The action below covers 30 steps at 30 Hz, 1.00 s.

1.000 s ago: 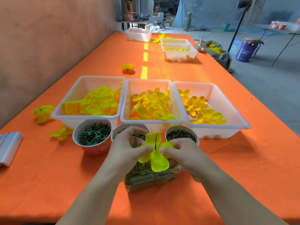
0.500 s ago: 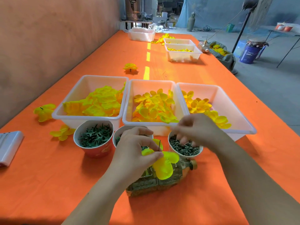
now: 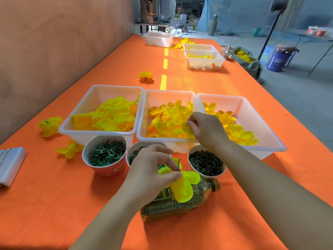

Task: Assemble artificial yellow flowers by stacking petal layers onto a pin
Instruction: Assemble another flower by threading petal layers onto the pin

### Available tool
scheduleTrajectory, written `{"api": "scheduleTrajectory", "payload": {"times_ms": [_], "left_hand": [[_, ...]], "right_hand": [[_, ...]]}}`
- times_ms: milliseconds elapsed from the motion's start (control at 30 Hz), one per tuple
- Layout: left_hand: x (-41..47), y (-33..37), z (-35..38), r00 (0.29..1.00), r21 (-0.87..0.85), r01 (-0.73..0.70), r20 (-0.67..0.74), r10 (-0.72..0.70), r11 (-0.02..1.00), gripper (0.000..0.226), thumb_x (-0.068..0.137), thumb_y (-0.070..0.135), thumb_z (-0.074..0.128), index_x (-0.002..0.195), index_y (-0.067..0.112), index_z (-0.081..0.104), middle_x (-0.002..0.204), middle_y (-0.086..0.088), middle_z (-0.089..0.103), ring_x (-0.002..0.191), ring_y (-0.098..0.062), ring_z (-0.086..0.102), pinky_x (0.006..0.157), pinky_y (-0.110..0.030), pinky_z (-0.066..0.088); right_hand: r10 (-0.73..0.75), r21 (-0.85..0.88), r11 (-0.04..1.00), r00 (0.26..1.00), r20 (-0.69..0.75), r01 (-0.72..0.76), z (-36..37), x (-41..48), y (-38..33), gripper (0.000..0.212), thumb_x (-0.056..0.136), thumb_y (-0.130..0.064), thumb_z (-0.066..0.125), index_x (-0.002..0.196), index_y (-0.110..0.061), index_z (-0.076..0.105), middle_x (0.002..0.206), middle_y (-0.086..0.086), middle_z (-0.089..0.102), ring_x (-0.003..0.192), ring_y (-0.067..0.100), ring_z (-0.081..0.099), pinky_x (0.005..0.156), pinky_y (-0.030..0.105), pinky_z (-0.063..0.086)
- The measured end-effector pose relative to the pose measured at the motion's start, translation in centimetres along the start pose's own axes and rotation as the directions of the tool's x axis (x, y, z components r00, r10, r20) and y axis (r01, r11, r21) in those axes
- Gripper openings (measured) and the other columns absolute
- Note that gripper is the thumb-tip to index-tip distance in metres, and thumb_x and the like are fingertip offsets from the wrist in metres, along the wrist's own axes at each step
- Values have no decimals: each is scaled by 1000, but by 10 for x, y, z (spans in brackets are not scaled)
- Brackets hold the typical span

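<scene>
My left hand (image 3: 153,170) pinches a thin dark pin (image 3: 178,164) that stands upright through a bright yellow petal layer (image 3: 183,188). It hovers just above a plastic bottle lying on its side. My right hand (image 3: 207,130) reaches into the middle white tray (image 3: 142,123) and pinches a yellow-orange petal (image 3: 186,128) from the pile there. The left tray (image 3: 72,127) holds larger pale yellow petals (image 3: 108,118). The right tray (image 3: 261,123) holds small orange-yellow petals (image 3: 232,129).
Three paper cups stand in front of the trays: green calyx pieces (image 3: 106,154), a half-hidden middle cup (image 3: 134,154), dark small parts (image 3: 205,164). The bottle (image 3: 173,204) lies below my left hand. Finished flowers (image 3: 49,125) lie at left; a white box (image 3: 10,165) sits at the edge.
My right hand left the flower, passed over the dark-parts cup and moved up into the middle tray, where it now pinches a petal. My left hand kept the pin and petal layer.
</scene>
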<state>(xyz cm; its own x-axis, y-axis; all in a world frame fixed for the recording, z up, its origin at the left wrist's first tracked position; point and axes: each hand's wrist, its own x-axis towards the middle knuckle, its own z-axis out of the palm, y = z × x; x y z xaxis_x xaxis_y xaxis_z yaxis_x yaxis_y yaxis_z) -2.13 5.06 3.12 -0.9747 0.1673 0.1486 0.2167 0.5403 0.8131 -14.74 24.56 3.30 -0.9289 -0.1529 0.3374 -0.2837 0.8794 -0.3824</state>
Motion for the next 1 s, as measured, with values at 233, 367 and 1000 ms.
{"api": "scheduleTrajectory", "payload": {"times_ms": [233,367,1000], "left_hand": [[1,2,-9,999,-128,23,46,-17,992,24,62,50,88,80,41,78,116,24,65,114,9,55,91,-24,44],[13,6,-29,990,-407,85,-71,-124,910,50,59,56,83,99,29,74,104,9,76,102,-5,69,85,-31,51],[36,36,-39,992,-764,109,41,-120,637,35,53,21,86,85,21,71,81,2,74,76,-17,74,59,-27,54]], "right_hand": [[273,592,767,961,47,-247,-22,-2,2,23,88,0,65,102,-17,71,89,11,69,86,27,67,78,39,53],[267,836,456,943,197,-304,-42,-11,-9,19,84,2,72,95,-13,70,85,8,70,77,19,71,72,29,55],[163,887,348,951,263,-305,-71,-47,-56,12,98,-20,58,89,-15,64,73,4,73,67,19,71,57,26,50]]}}
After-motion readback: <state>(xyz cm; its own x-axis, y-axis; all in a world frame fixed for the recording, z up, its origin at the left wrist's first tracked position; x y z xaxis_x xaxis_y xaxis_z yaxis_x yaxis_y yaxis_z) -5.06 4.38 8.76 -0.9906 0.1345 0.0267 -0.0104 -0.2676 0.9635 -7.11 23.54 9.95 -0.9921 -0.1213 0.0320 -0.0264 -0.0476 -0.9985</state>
